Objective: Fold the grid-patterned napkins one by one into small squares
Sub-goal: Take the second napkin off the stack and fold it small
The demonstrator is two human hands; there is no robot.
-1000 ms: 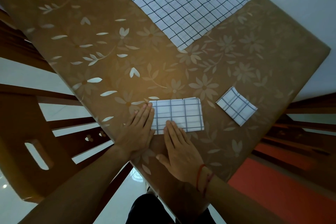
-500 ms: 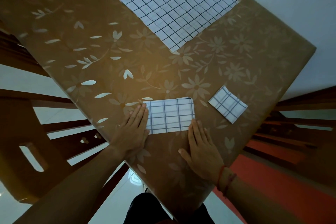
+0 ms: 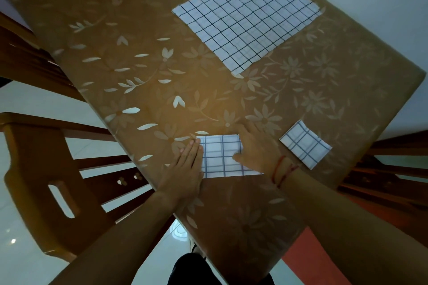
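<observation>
L hand (image 3: 187, 164) flat on left end of half-folded grid napkin (image 3: 221, 156) at table's (image 3: 143, 30) near edge, R hand (image 3: 257, 146) flat on right end, neither gripping; judge: pin left, bring right end over w/ edges matched, crease firmly.

The counter (image 3: 231, 104) wears a smooth tan covering with a pale flower print and a soft sheen under the light; the unfolded napkin (image 3: 247, 16) looks like thin matt cloth, white with dark grid lines; the half-folded napkin (image 3: 220, 157) and the small folded square (image 3: 305, 144) look alike; the chair (image 3: 46, 169) is glossy brown wood; the floor (image 3: 20, 104) is shiny pale tile
</observation>
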